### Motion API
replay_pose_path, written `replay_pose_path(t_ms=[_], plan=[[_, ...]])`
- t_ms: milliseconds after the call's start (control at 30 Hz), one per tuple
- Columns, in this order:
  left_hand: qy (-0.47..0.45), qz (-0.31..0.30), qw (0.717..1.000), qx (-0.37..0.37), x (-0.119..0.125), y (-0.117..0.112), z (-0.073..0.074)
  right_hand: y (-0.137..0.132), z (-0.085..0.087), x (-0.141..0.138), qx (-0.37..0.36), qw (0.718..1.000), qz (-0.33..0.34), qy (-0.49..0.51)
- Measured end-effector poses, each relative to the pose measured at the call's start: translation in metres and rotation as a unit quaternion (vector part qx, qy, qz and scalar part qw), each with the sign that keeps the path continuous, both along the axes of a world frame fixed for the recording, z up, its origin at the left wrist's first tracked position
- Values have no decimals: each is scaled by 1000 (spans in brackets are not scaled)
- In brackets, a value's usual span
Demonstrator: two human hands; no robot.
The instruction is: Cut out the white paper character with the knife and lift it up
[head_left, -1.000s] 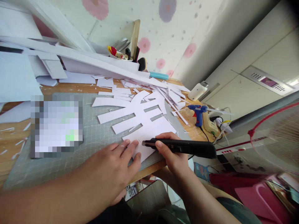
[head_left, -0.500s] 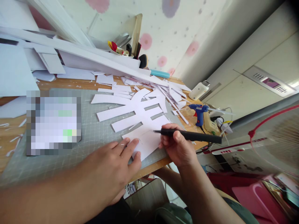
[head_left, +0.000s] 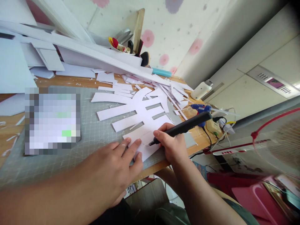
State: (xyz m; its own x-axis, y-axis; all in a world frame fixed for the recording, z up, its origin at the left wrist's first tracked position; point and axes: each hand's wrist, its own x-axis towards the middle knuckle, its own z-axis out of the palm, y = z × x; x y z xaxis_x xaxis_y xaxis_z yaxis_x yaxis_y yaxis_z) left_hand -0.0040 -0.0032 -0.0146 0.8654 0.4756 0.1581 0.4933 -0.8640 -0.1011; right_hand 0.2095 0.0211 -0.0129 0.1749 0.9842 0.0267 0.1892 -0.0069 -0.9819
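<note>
A white foam board piece (head_left: 140,107) with several finger-like strips lies on the grey cutting mat (head_left: 91,137). Thin marked lines cross its near, wider end. My left hand (head_left: 119,162) rests on that end, fingers spread and pressing down, holding nothing. In my right hand (head_left: 172,143) is a black craft knife (head_left: 185,126), gripped like a pen. Its tip touches or almost touches the board just right of my left fingertips, along the marked area. The knife's rear end points up to the right, in front of the glue gun.
White offcuts (head_left: 175,93) are heaped behind the board. A blue glue gun (head_left: 199,108) and a white bottle (head_left: 202,89) stand at the right. A pixelated device (head_left: 52,125) lies on the mat's left. A fan (head_left: 278,140) is beyond the table edge.
My right hand has swung the craft knife's tip down and left onto the board near my left fingers, its rear end rising. My left hand stays in place.
</note>
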Motion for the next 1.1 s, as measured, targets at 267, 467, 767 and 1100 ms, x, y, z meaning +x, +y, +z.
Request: replay_pose_path(t_ms=[267,467,767,1100], plan=[[-5,5,1000,6,2,-1,-3,0,3,-4,-21,999,-11,-27],[-16,2,1000,13,2,1,-2,0,4,-5,-19,999,-13,-43],[-30,-3,999,34,5,2,0,0,4,-4,-24,999,-17,-35],[-31,-6,999,28,1,2,-8,3,6,-8,-12,997,-30,-72]])
